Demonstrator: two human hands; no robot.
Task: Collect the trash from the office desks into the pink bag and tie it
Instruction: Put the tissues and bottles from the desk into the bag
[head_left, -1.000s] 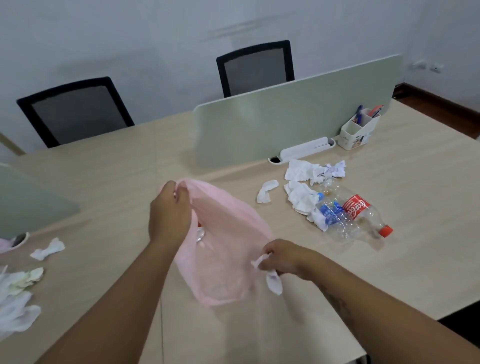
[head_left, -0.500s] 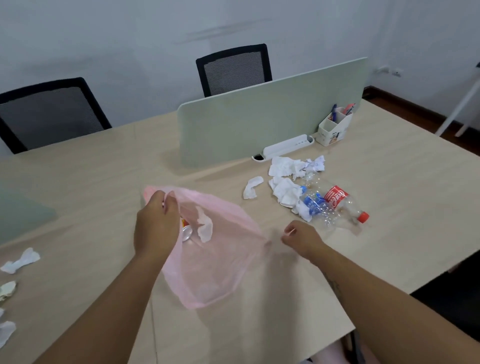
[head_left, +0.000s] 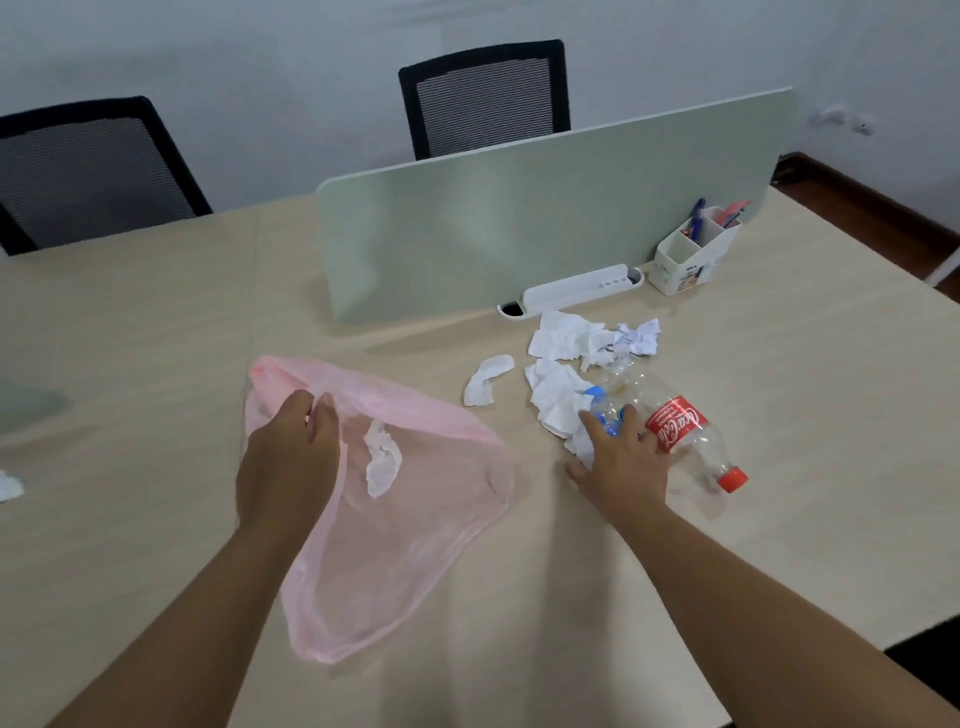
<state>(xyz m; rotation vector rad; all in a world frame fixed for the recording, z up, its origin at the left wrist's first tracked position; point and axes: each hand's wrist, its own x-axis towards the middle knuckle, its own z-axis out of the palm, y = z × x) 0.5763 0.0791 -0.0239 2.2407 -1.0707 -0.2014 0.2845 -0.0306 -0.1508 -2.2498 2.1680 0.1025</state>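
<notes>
a person's left hand (head_left: 288, 457) pinches the rim of a thin pink bag (head_left: 410, 525), fingers closed on the film and holding the mouth open over a pale wooden desk (head_left: 779, 415). one crumpled tissue (head_left: 383, 457) already lies inside, seen through the plastic. the right hand (head_left: 621, 462) rests spread over the near edge of a trash pile just to the bag's right, fingers apart and touching a crushed bottle with a blue label (head_left: 605, 410); whether it has any grip yet cannot be told, as the palm hides the contact.

beside it lies a clear cola bottle (head_left: 691, 441) with a red cap, tipped on its side, and white crumpled paper (head_left: 576, 338) heaped behind. a lone twisted tissue (head_left: 485, 379) sits apart, between bag and pile.

the bag looks feather-light and limp, likely to collapse shut unless its rim is kept pinched. the bottles appear empty, light, smooth and springy, best taken around the body or neck; the paper is soft and can be scooped in a loose fistful.

a green divider screen (head_left: 545, 218), a white power strip (head_left: 576, 288) and a pen holder (head_left: 685, 260) stand behind the pile, clear of the short path to the bag. more white scraps (head_left: 9, 486) wait at the far left edge, and two mesh chairs (head_left: 485, 98) stand beyond the desk.
</notes>
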